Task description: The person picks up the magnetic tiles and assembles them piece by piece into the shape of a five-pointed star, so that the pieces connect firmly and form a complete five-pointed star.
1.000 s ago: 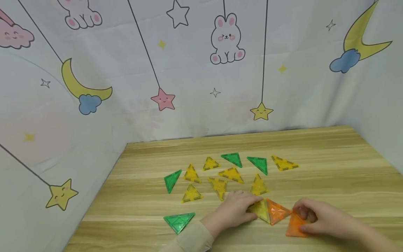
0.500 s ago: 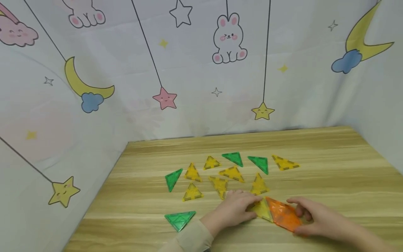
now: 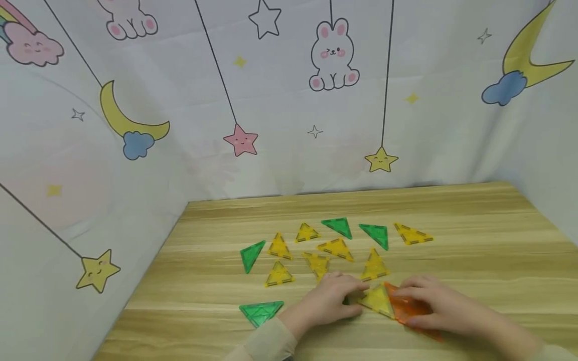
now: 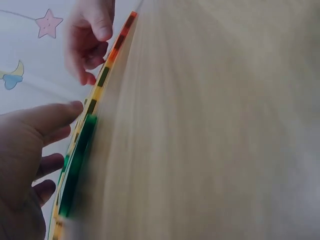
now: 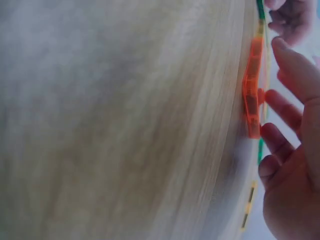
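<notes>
My left hand (image 3: 329, 303) rests low over the table, fingertips right at the left corner of a yellow triangular magnetic tile (image 3: 380, 301). A green tile (image 3: 346, 300) peeks out beneath its palm. Two orange magnetic tiles (image 5: 253, 90) adjoin the yellow one on its right; in the right wrist view they meet at a slight angle. Over them lies my right hand (image 3: 435, 303), its fingers spread and touching the orange tiles, which it partly covers. In the right wrist view, the thumb (image 5: 290, 62) stands away from their edge.
Several yellow tiles (image 3: 279, 274) lie scattered behind the hands, with green tiles (image 3: 375, 235) among them. Another green tile (image 3: 262, 312) sits left of my left forearm. A patterned fabric backdrop (image 3: 289, 100) borders the wooden table (image 3: 469, 230) at the back and sides.
My right hand has brought its orange tile left against the other orange tile and moved over both. My left fingers have drawn back from the yellow tile, uncovering more of it.
</notes>
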Available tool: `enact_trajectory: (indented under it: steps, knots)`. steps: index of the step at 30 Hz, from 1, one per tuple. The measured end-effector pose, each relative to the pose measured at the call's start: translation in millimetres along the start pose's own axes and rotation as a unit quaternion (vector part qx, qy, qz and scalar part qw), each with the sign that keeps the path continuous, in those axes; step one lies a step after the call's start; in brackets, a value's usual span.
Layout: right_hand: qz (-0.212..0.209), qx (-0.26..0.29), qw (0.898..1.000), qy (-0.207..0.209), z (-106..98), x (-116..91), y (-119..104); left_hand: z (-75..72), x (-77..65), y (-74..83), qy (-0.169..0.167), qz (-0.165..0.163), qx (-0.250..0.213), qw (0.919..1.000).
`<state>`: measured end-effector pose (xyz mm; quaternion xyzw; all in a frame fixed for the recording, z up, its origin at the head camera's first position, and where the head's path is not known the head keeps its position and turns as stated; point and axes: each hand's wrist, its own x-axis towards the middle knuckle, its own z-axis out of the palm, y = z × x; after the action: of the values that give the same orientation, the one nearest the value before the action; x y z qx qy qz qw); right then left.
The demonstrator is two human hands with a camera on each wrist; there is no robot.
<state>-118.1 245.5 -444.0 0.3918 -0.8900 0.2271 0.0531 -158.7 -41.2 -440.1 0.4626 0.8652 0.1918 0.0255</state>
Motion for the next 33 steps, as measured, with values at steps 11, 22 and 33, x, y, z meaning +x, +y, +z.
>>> enact_trajectory:
  steps: [11, 22, 33]
  knots:
    - [0.028, 0.038, 0.998, -0.039, -9.4, -13.1, 17.6, -18.2, -32.0, -31.1, 0.045, -0.088, -0.052, 0.9937]
    - [0.054, 0.032, 0.997, -0.038, -19.0, -14.9, 17.2, -34.3, -70.5, -58.3, 0.1, -0.151, -0.024, 0.9832]
    - [0.023, 0.004, 0.999, -0.024, -18.9, -1.6, 18.6, -48.1, -98.7, -85.8, 0.117, -0.226, -0.039, 0.9662]
